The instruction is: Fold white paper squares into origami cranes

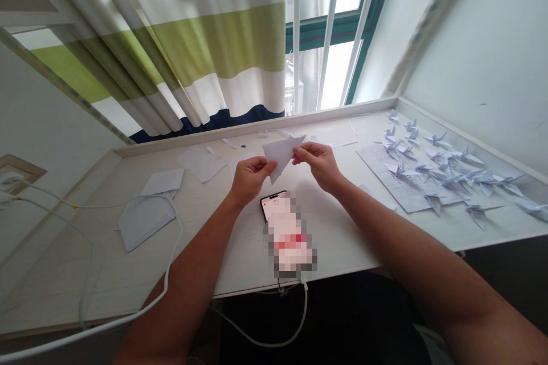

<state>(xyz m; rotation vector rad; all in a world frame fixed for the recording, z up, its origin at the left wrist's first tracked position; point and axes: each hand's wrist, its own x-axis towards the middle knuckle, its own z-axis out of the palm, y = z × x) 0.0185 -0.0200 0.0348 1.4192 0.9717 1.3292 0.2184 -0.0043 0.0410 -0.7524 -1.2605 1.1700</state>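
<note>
Desk [338, 245] bears paper cranes [454, 178]; left hand [249, 178] and right hand [320, 164], fingers nearly closed, pinch folded paper [280, 155].

The phone [286, 228] lies before the raised paper [280, 153], cranes [454, 180] rightward.

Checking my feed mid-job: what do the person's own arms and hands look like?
The left hand and right hand are ungloved, with no ring visible on the fingers. The left forearm and right forearm are bare: no sleeve, watch or bracelet shows.
</note>
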